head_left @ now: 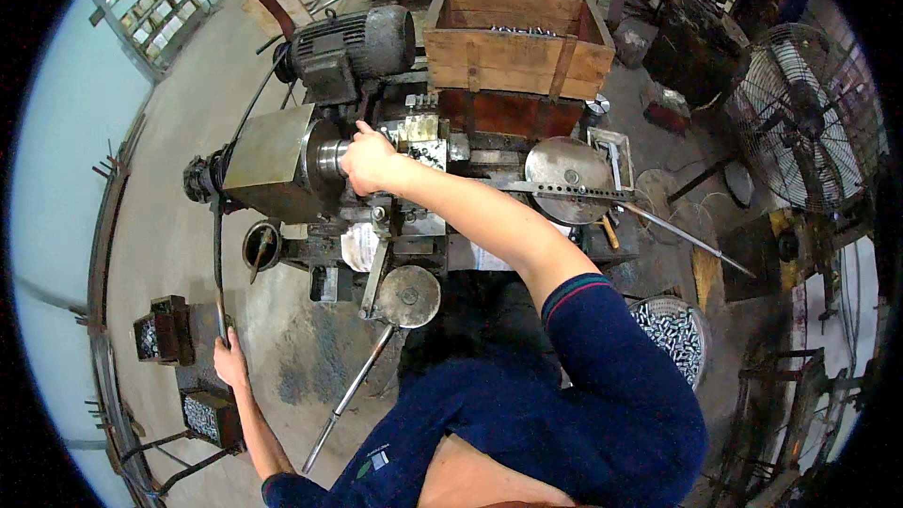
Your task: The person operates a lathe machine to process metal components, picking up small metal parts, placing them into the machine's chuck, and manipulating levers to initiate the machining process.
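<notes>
Out to the left, my left hand [229,360] is closed round the lower end of a long dark lever rod [218,254], which runs up to the rear end of the lathe headstock [268,160]. My right arm reaches forward across the machine. Its hand [369,162] is at the front of the bright metal spindle nose [331,159], fingers curled in and one finger sticking up. Whatever lies inside those fingers is hidden. Just right of that hand sits the tool block [421,132] on the slide, with dark chips around it.
Behind the lathe are a motor [353,42] and a wooden crate [517,61] holding metal parts. A round metal disc [567,174] and perforated bar stand at right. Nearer are a lever with a round plate [406,296], a basket of small metal cylinders [673,334] and a fan [800,113].
</notes>
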Demonstrator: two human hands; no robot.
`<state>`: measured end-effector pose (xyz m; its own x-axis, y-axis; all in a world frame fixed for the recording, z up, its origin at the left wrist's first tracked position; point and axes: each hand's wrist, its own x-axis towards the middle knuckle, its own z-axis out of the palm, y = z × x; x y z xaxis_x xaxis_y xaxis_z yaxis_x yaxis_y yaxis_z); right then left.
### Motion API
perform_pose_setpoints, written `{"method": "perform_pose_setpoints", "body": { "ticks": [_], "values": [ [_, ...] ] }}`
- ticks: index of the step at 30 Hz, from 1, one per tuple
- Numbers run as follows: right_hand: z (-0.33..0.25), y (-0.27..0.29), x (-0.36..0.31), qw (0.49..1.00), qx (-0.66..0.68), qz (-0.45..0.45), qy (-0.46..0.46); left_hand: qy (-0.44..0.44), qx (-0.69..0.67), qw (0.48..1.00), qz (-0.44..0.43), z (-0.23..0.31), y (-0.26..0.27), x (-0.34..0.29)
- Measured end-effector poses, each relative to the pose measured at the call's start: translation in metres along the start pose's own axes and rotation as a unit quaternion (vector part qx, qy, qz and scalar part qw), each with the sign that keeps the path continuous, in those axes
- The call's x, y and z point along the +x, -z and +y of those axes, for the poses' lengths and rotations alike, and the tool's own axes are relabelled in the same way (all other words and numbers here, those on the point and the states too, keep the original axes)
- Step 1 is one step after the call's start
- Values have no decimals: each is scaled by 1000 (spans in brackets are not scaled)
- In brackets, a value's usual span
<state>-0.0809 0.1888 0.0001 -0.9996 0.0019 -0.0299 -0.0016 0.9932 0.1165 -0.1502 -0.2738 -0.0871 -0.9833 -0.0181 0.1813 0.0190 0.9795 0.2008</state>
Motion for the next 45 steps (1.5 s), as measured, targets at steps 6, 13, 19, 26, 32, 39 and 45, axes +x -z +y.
{"method": "perform_pose_setpoints", "body": {
  "ticks": [6,13,19,26,32,39,45],
  "values": [
    [-3,1,2,1000,15,-13,-3,-32,-7,999,32,18,2,-29],
    [48,63,-63,979,46,170,-105,-97,-281,925,-237,-9,12,15],
    [161,78,-125,907,-60,254,-330,-74,-405,868,-278,22,-15,51],
    [78,-40,-250,842,165,469,-208,19,-365,893,-261,-49,-54,85],
    [1,-170,-476,746,188,195,-608,-27,-301,924,-235,-6,-48,66],
    [31,-281,-598,694,167,-70,-697,-50,-258,935,-238,3,-49,61],
    [52,-237,-572,639,220,-186,-713,-71,-232,942,-232,-1,-40,62]
  ]
}}
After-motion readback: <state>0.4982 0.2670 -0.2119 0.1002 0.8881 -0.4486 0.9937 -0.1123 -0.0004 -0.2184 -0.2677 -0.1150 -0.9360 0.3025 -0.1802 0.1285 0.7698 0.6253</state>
